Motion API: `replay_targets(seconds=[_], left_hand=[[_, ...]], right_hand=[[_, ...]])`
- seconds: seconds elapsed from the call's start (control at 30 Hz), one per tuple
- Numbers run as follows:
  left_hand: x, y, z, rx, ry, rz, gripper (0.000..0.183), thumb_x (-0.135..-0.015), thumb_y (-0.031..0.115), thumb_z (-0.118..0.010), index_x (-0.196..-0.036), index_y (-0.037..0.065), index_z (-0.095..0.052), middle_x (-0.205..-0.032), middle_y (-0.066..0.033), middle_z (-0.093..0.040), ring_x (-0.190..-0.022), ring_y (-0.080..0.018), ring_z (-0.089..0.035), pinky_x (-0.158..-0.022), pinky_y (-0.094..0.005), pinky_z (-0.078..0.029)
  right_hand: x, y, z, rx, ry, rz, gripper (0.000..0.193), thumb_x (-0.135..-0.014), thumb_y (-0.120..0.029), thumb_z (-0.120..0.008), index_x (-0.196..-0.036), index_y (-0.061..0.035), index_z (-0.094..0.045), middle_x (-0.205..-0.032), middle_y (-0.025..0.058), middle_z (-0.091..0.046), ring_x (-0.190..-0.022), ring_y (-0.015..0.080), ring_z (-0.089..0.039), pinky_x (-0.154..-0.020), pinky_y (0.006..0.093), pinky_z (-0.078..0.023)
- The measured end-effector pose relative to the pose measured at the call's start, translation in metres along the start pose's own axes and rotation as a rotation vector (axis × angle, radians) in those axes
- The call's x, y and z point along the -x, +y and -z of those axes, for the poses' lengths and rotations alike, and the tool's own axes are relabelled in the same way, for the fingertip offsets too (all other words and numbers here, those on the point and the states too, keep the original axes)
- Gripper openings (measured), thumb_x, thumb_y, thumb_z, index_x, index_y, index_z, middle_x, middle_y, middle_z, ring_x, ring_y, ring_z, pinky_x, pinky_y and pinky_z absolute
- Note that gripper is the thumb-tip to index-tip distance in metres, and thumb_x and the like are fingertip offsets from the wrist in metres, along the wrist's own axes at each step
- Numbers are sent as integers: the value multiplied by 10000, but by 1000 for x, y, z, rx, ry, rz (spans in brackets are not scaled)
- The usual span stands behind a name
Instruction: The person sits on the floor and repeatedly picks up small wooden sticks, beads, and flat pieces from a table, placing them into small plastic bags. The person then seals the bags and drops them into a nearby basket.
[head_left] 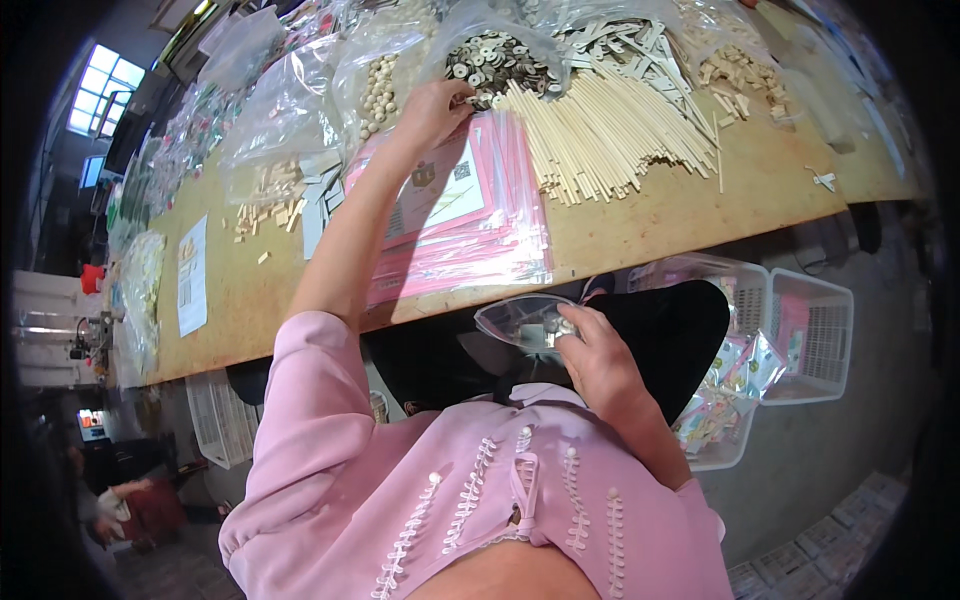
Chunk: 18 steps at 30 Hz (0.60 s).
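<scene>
My left hand point(432, 116) reaches across the table to the near left edge of a heap of small round discs with holes point(500, 62), dark and pale, on clear plastic. Its fingertips are pinched together at the discs; what is between them is hidden. Below that hand lies a stack of flat pink-edged packets point(470, 245) in clear film. Over my lap, my right hand point(600, 362) grips the right end of a clear plastic bag point(508, 318), its fingers wrapped round it. A few small pale and grey pieces show inside the bag.
Thin wooden sticks point(610, 135) fan out right of the packets, beside grey flat strips point(635, 50). Wooden beads point(380, 92) and small wood blocks point(268, 212) lie to the left. White baskets point(812, 340) with filled packets stand below the table's right edge. Another person point(125, 490) is at lower left.
</scene>
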<state>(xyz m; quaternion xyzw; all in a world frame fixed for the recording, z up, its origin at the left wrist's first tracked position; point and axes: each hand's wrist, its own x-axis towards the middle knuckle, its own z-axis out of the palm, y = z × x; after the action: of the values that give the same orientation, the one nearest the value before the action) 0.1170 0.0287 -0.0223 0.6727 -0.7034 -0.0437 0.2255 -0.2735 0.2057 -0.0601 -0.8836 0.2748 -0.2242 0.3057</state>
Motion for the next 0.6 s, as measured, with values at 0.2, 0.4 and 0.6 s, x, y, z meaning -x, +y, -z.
replay_targets(seconds=[0.2, 0.4, 0.6], left_hand=[[-3, -9, -12, 119, -75, 86, 171, -919, 62, -743, -1079, 3, -725, -871, -118, -745, -760, -191, -684, -701, -344, -529], [23, -28, -10, 818, 55, 210, 117, -978, 93, -753, -1068, 25, -718, -906, -15, -738, -787, -86, -656, -687, -248, -523], [97, 104, 22, 866, -255, -35, 82, -974, 94, -749, -1016, 24, -750, -931, -34, -757, -793, -84, -680, -738, -264, -551]], right_hand=[[14, 10, 4, 28, 84, -51, 117, -850, -2, -708, -961, 20, -678, -1307, 225, -632, -1205, 401, -621, -1019, 453, -528], [10, 8, 14, 11, 134, -5, 114, -850, -5, -743, -947, 12, -685, -1283, 219, -645, -1174, 411, -634, -985, 448, -543], [-3, 3, 29, 0, 138, -9, 122, -834, 0, -756, -937, 15, -693, -1297, 231, -641, -1173, 421, -633, -986, 449, -535]])
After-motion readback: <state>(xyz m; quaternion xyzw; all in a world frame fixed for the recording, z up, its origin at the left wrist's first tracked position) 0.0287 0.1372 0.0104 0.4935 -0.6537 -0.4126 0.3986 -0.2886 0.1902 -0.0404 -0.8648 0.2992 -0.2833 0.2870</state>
